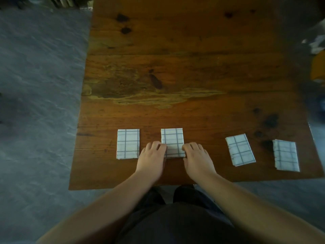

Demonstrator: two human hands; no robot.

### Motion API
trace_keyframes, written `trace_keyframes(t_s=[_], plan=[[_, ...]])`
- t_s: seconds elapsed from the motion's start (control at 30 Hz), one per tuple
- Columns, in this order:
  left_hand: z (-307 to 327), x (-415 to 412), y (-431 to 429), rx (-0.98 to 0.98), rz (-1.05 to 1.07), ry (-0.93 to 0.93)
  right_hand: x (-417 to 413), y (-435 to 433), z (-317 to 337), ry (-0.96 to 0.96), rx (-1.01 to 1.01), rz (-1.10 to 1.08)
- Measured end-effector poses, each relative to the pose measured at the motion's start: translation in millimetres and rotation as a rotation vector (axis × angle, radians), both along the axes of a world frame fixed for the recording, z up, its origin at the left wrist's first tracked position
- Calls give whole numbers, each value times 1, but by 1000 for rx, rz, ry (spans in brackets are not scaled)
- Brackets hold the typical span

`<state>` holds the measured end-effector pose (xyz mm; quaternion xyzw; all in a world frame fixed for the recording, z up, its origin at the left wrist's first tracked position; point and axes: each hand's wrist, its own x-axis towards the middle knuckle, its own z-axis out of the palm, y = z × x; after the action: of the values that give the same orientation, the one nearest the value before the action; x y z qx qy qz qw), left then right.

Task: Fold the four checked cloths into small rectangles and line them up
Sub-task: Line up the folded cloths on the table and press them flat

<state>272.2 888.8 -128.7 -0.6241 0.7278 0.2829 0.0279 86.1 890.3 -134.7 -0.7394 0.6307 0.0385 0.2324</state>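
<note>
— Fingers (159,146) first: how do they lie?

— Those of the left hand (151,160) are bent, with their tips on the lower left edge of the second cloth (172,139). The right hand (198,160) mirrors it, its bent fingers (189,147) on the lower right edge. Whether they pinch the fabric or only press it, I cannot tell.

— And the row, from the left?

— Grey floor (35,85) lies off the left side of the wooden table (175,67). Then comes the first cloth (128,144), a folded checked rectangle lying square near the front edge. The left hand sits just beside it, between it and the second cloth. That one is also folded and square, and the two hands hide its lower corners. Well apart to the right, the third cloth (240,150) is folded but tilted, its top leaning left. The fourth cloth (285,155) lies near the table's right edge, slightly tilted and a little nearer the front than the others.

— Anything else about?

— Dark knots (270,120) mark the wood near the fourth cloth. Past the right edge are a pale crumpled thing (316,43) and a yellow shape (319,67), both too blurred to name. Below are bare forearms and dark clothing (175,222).
</note>
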Motion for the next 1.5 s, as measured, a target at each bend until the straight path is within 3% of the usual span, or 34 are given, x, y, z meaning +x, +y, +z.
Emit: trace_keyframes(t_s=[0.23, 0.57, 0.77, 1.1, 1.5], plan=[[17, -51, 0, -50, -56, 44, -43, -1, 15, -36, -46, -83], [17, -219, 20, -41, 58, 46, -209, 2, 19, -48, -73, 5], [11, -273, 25, 10, 69, 22, -258, 9, 11, 5, 25, 13], [-6, -280, 30, -3, 107, -6, -267, 5, -2, -26, 26, 98], [-10, -210, -1, -17, 102, -15, -210, -19, -8, -25, 17, 156]])
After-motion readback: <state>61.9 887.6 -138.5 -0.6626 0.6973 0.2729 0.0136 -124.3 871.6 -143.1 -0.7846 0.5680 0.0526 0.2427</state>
